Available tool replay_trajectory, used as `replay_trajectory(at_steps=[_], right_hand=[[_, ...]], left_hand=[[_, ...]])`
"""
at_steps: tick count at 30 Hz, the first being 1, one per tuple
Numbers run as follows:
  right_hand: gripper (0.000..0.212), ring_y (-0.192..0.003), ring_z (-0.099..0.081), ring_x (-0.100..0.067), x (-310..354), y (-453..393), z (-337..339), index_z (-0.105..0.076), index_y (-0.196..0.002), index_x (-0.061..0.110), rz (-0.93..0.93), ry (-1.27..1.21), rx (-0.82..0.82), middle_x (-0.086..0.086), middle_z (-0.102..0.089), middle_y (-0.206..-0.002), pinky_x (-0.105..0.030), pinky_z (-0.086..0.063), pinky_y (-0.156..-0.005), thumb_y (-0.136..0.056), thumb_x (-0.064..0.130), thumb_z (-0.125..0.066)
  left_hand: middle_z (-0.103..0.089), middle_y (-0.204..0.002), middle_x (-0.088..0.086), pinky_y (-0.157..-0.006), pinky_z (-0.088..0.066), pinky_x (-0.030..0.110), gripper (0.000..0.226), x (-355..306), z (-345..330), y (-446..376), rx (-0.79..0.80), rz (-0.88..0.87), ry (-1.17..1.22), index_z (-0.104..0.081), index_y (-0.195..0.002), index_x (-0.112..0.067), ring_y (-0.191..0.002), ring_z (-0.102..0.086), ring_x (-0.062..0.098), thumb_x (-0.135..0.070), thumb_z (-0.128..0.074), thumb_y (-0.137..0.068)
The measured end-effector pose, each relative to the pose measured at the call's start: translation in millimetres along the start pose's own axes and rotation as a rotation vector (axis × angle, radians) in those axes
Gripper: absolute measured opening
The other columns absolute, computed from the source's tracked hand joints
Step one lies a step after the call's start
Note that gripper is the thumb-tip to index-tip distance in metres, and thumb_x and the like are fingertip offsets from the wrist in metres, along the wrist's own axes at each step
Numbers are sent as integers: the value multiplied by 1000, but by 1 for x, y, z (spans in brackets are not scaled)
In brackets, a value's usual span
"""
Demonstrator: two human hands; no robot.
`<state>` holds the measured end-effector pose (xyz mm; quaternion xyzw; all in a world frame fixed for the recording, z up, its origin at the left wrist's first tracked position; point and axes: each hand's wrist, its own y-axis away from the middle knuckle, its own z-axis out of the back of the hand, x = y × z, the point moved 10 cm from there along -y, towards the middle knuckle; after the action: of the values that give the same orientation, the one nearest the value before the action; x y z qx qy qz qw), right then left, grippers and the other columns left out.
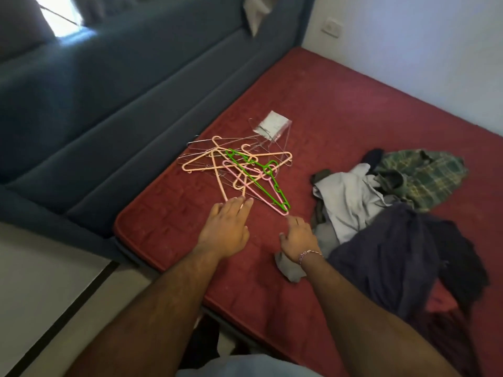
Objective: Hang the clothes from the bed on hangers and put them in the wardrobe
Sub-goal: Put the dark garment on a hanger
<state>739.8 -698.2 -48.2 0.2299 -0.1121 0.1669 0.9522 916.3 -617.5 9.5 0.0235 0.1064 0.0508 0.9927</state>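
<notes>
Reaching toward the heap of hangers [239, 170], both hands sit at its near edge on the red mattress [340, 110]. The left hand [227, 229] lies flat with straight fingers, its fingertips [246, 202] touching the ends of the peach hangers. The right hand [298, 239] points a finger at the tip of the pink hanger [281, 210], right beside the green hanger [261, 176]; its other fingers look loosely curled and hold nothing, though the angle makes that hard to confirm.

The step in hand seems to be the first one: choosing a hanger. Nothing is lifted yet, and no garment is on a hanger. The next move calls for working one hanger free, and that may be fiddly, since the plastic and thin wire hangers are crossed and hooked through one another; pulling one could drag the rest along.

The clothes [381, 213] lie in a rumpled pile to the right of the hangers, near the right wrist: a pale grey shirt [351, 197], a green plaid shirt [419, 175] further back, and a dark navy garment [394, 257] nearest the person. A scrap of grey cloth [290, 270] shows under the right wrist.

Beyond the hangers rests a small clear plastic packet [273, 126]. A blue-grey upholstered bed frame [95, 110] runs along the left, and a white wall [422, 50] with a switch plate [332, 28] stands behind. The wardrobe is not in view.
</notes>
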Motion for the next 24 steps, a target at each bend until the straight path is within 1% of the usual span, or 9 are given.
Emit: replay_trajectory(at_steps=[3,6,9,12,14,19,22,23,24], right_hand=[[65,-136,-44,-34,-38,-1,9,-39,-154,18,-76,-17,4,-9,-42,-151,-51,-46,-107,-92,36,-51],[63,-140,-40,-32,-80,8,15,-38,-154,20,-202,-6,20,-6,-40,-155,-51,-46,-106,-95,32,-55],[58,-136,-41,-33,-122,17,16,-43,-150,20,-322,-7,11,-6,-40,-152,-52,-47,-101,-94,32,-57],[53,-133,-42,-34,-160,26,9,-47,-145,18,-434,-87,8,-8,-41,-150,-52,-45,-102,-95,32,-57],[53,-135,-41,-37,-183,29,-2,-47,-145,17,-484,-140,26,-10,-42,-150,-52,-44,-104,-95,32,-58],[60,-134,-43,-44,-237,26,-52,-47,-146,12,-600,-236,186,-18,-42,-150,-49,-43,-108,-93,34,-59],[80,-137,-42,-43,-260,22,-84,-48,-147,13,-645,-301,277,-16,-40,-153,-47,-41,-112,-77,52,-47],[84,-139,-40,-42,-266,17,-95,-48,-148,13,-649,-315,298,-16,-39,-154,-47,-38,-114,-75,54,-42],[79,-142,-37,-42,-270,13,-108,-47,-149,15,-655,-319,329,-16,-37,-157,-46,-34,-117,-82,56,-40]], left_hand=[[-39,-161,6,-116,-34,50,77,-19,-18,-32,75,-77,23,-29,-161,-18,-147,-37,24,-37,-55,-90],[-41,-159,7,-113,-36,52,77,-41,-33,-61,120,-163,22,-31,-160,-17,-145,-38,25,-36,-57,-89],[-43,-156,8,-110,-38,51,76,-68,-47,-85,146,-235,36,-34,-158,-16,-143,-40,26,-36,-58,-89],[-43,-156,8,-108,-39,50,75,-97,-58,-99,183,-287,45,-35,-158,-16,-143,-41,26,-36,-58,-89],[-40,-159,8,-111,-37,51,76,-113,-68,-105,199,-311,31,-31,-159,-17,-145,-38,26,-36,-57,-91],[-38,-161,8,-113,-35,50,77,-137,-87,-122,237,-298,-19,-28,-161,-17,-147,-36,27,-36,-55,-91],[-41,-158,9,-109,-39,51,77,-147,-99,-126,239,-283,-39,-31,-159,-16,-144,-39,27,-36,-56,-89],[-42,-158,9,-109,-39,50,77,-151,-103,-127,233,-278,-38,-32,-159,-16,-144,-40,27,-36,-57,-89],[-42,-158,9,-108,-40,50,77,-154,-108,-127,230,-276,-42,-32,-159,-16,-144,-40,27,-36,-57,-89]])
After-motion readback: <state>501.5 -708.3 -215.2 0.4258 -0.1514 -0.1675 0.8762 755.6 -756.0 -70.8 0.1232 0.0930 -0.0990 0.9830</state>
